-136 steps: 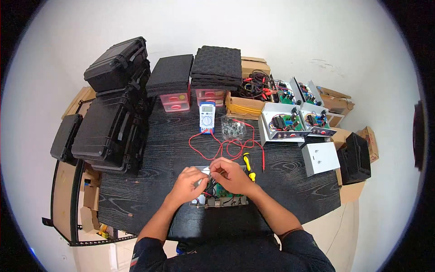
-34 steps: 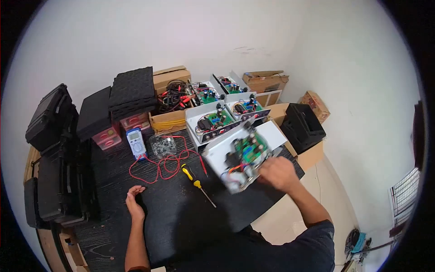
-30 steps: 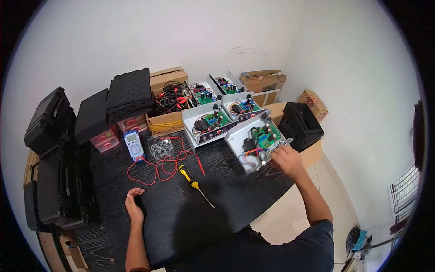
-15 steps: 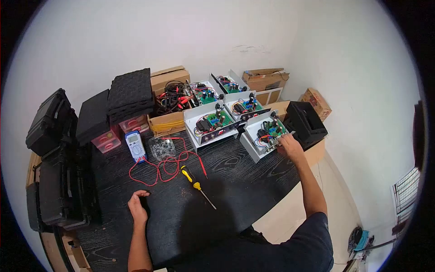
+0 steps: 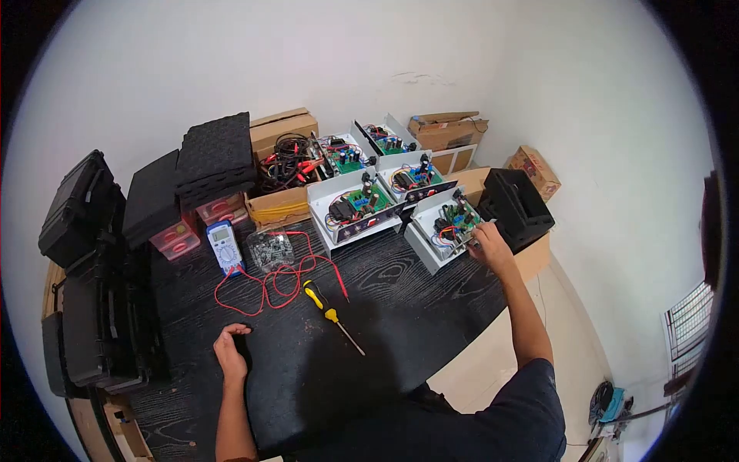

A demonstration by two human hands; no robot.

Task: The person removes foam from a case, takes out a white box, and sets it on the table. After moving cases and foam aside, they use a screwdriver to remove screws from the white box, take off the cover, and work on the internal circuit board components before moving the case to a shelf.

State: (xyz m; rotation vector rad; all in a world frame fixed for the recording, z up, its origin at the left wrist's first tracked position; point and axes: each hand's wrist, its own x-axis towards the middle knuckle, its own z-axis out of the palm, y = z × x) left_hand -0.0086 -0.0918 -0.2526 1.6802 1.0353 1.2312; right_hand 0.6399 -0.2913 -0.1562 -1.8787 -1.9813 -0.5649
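My right hand [image 5: 490, 246] is at the near right corner of an open white metal case [image 5: 425, 245], its fingers closed on the front panel edge. Inside that case sit a green circuit board [image 5: 462, 215], wires and black parts. My fingers hide part of the panel. My left hand [image 5: 230, 354] rests on the black table at the left, fingers loosely curled with a gap, holding nothing visible. Between my hands lies a yellow-and-black screwdriver [image 5: 329, 313]. Farther back are a blue-and-white multimeter [image 5: 225, 246] with red leads and a clear box of small parts [image 5: 271, 251].
Several similar open cases [image 5: 360, 208] stand behind. A cardboard box [image 5: 281, 208] holds cables and clips. Black hard cases [image 5: 81, 200] and foam sheets [image 5: 215, 154] are stacked left. Black foam [image 5: 514, 208] stands beside the right-hand case, near the curved table edge.
The whole view has shifted slightly. My right hand stays at the case's panel with a small change of finger position; my left hand remains resting on the table.
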